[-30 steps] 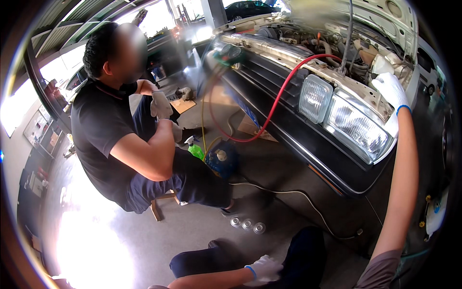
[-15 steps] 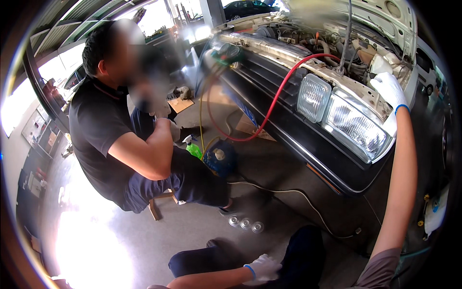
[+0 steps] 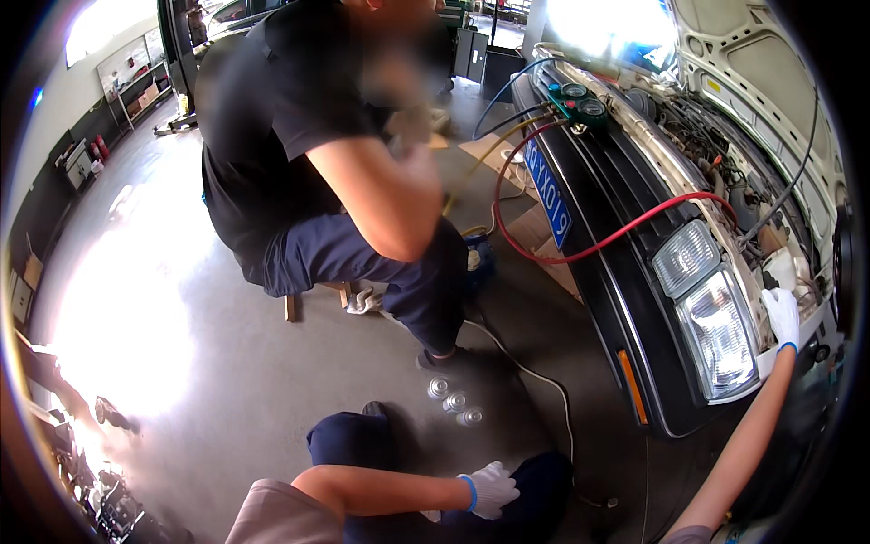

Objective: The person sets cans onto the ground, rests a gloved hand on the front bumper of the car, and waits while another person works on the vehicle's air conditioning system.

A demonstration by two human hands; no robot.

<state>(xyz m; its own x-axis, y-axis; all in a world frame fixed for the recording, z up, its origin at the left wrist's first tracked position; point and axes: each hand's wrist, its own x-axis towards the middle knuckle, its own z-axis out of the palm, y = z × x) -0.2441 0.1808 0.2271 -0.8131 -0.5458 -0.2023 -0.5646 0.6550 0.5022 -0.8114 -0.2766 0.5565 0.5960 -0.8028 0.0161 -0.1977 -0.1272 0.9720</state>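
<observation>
View swinging left, work seemingly pausing: left hand [image 3: 492, 490] is lying half-open, seemingly empty; right hand [image 3: 782, 317] is touching the car [image 3: 634, 276], grip unclear.

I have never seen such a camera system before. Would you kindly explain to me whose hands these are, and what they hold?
There is no robot: a person wears white gloves. The camera sits on that person's head and looks down; its wide fisheye lens bends straight edges. The left hand lies on a dark trouser leg, holding nothing that I can see. The right hand is at the front corner of a car, beside the headlight; whether it grips something is unclear. A green gauge set is at the car's front, and a red hose leads to the engine bay. On the floor stand three small silvery cans. Another person sits nearby.
</observation>
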